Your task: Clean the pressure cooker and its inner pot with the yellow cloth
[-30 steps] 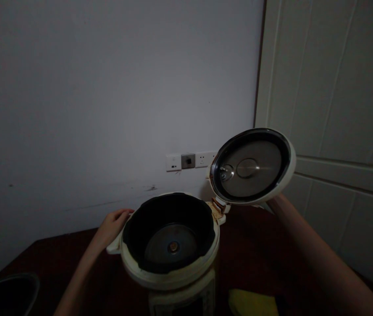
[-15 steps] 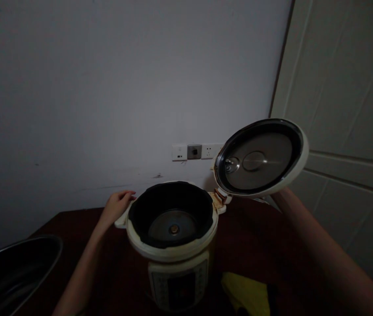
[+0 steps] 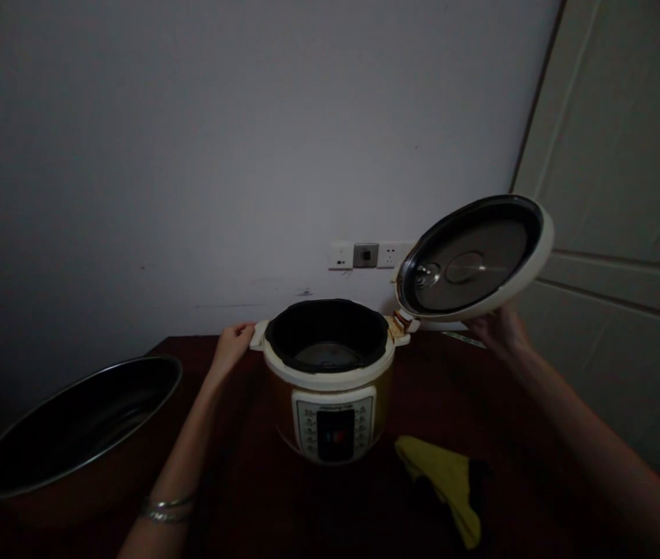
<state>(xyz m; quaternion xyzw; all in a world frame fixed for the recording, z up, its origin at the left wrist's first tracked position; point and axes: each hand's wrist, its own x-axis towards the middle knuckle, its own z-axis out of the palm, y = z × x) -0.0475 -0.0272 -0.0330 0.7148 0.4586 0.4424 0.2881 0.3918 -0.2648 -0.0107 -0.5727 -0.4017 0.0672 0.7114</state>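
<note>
A white and gold electric pressure cooker stands on the dark red table, its black inside showing. Its round white lid is tilted up on the hinge at the right, metal underside toward me. My left hand is closed on the white side handle at the cooker's left. Beneath the raised lid, my right hand is against or just behind its lower edge. The lid and dim light hide most of those fingers, so I cannot tell their grip.
A large dark pot with a metal rim is at the left. A yellow cloth lies right of the cooker's front. Behind are a pale wall with sockets and, at right, a panelled door.
The view has shifted, bringing more of the pot, cloth and cooker front into sight. My left fingers have settled on the side handle. The lid remains raised.
</note>
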